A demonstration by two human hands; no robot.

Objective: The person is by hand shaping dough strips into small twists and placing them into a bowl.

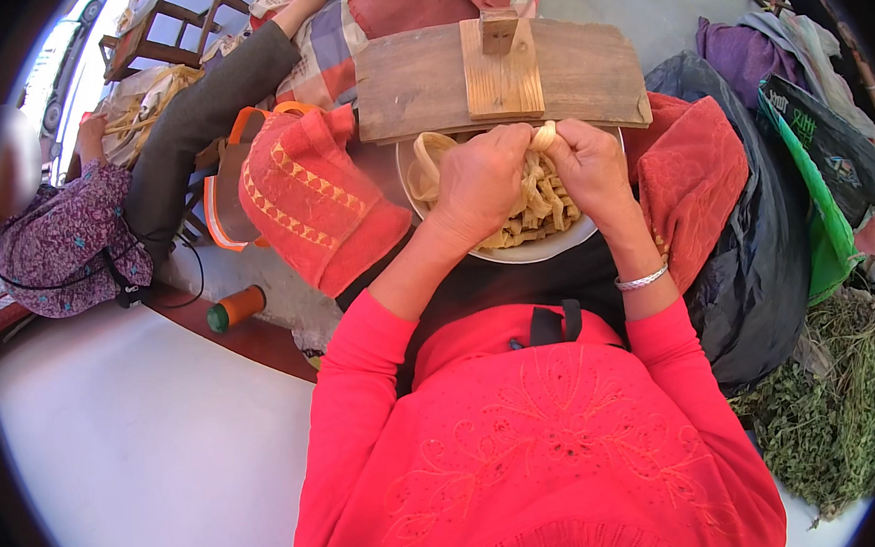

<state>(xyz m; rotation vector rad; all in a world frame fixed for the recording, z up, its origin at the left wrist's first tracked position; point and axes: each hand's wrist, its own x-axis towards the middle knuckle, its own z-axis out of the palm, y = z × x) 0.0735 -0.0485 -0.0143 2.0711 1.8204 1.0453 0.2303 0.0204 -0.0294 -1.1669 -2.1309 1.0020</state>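
Both my hands meet over a white bowl [529, 256] in my lap. My left hand [480, 183] is closed, its fingers pinching a soft pale-yellow strip [544, 137]. My right hand [593, 169] grips the same strip from the other side, thumb and fingers pressed together. Between the hands the strip is looped into what looks like a knot. Inside the bowl lies a heap of similar yellow strips [529, 218], folded or knotted. Another strip [432, 153] hangs in a loop by the bowl's left rim, beside my left hand.
A wooden board [406, 90] with a raised block [499, 34] stands just beyond the bowl. Red towels [313, 196] drape on both sides. At right are a black plastic bag [758, 264] and dried plants [836, 399]. Another person [65, 236] sits at left, near an orange thread spool [239, 308].
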